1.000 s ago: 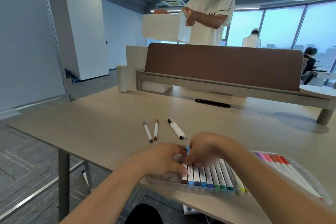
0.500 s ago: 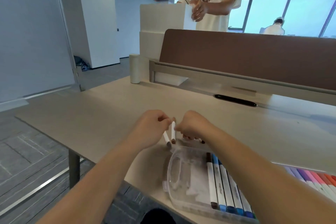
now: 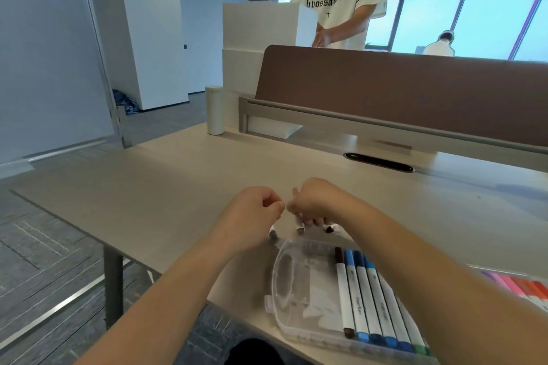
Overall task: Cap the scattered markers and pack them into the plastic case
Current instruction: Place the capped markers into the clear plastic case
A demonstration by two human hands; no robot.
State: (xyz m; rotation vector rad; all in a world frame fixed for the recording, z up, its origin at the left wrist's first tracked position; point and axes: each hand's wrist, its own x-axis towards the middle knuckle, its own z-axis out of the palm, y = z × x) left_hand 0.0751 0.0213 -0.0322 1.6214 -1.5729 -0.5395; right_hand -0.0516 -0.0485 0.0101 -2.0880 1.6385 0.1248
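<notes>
Gripping left hand (image 3: 255,213): fingers curled round one marker (image 3: 272,232), grey end poking out below.
Right hand (image 3: 314,201): touching the left, fingers curled round two markers (image 3: 300,227).
Plastic case (image 3: 292,275): open, just below both hands, partly filled.
Risk: bunched markers could slip from the right hand's grip and roll away from the case.

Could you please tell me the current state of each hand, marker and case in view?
Left hand: curled, gripping a grey-tipped marker.
Right hand: curled, gripping a brown-tipped marker and a black-tipped marker.
Plastic case: open, lying flat, left slots unfilled.
Packed markers: capped, side by side in the case.
Pink and red markers: in a row at the right edge.
</notes>
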